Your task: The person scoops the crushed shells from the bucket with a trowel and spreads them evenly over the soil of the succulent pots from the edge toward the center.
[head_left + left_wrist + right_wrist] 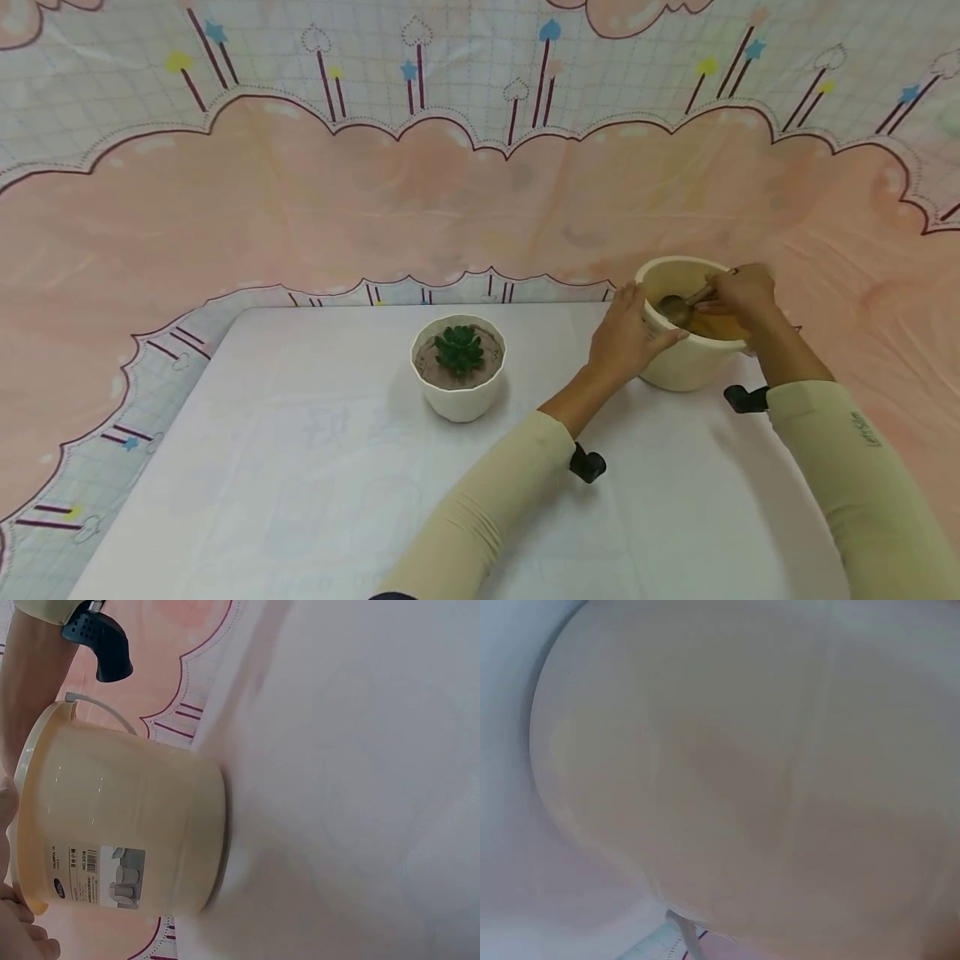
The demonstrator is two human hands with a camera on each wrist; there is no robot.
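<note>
A cream plastic bucket [686, 362] stands upright at the far right of the white table. My left hand [624, 337] holds its rim at the left, with the thumb along the front. My right hand [742, 293] reaches over the rim and grips a metal spoon [677, 311] by its handle, the round bowl inside the bucket. What lies at the bottom is unclear. In the left wrist view the bucket [135, 810] shows its label and a thin handle [105, 709]. Only the bucket's wall [727, 750] fills most of the right wrist view.
A white pot [459, 404] with a green succulent [459, 350] stands left of the bucket on the white table [300, 467]. A peach patterned cloth [450, 200] hangs behind the table's back edge. Black wrist mounts [587, 463] stick out from both sleeves.
</note>
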